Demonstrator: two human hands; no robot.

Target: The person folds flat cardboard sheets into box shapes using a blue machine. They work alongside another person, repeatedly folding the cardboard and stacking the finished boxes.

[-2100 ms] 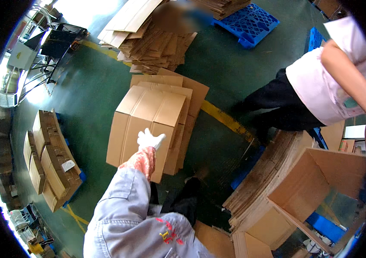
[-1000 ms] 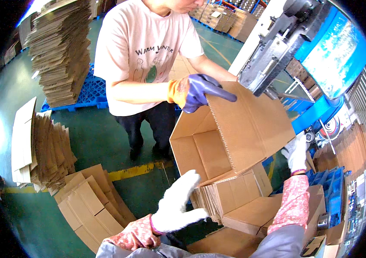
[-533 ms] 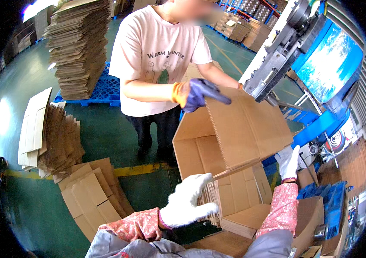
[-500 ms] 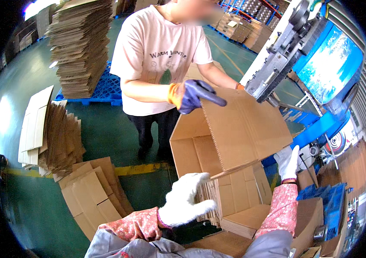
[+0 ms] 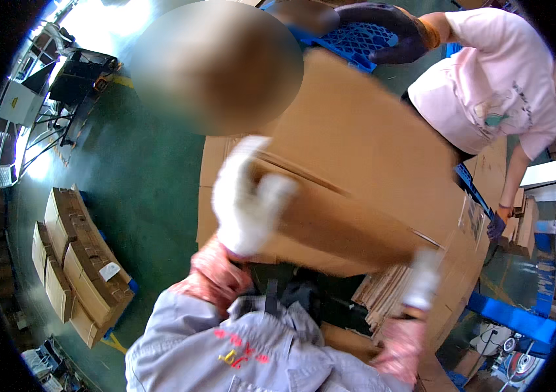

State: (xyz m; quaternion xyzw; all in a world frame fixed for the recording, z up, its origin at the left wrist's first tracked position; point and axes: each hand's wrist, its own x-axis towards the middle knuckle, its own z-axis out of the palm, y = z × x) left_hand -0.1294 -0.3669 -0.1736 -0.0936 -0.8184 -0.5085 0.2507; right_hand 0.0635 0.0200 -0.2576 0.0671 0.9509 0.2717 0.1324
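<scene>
At left, brown cartons (image 5: 91,261) lay on a blue pallet (image 5: 133,285), a white paper (image 5: 109,270) on top. Black-and-white equipment (image 5: 80,80) stood farther off on the green floor (image 5: 150,170). A blue beam (image 5: 513,318) ran at lower right.

Floor (image 5: 140,163): green, glossy, marked by a yellow line (image 5: 116,343) at lower left. Bright light glares at upper left, near a black, metal-legged stand (image 5: 80,81). Blue lattice pallet (image 5: 351,39) lies at top.
</scene>
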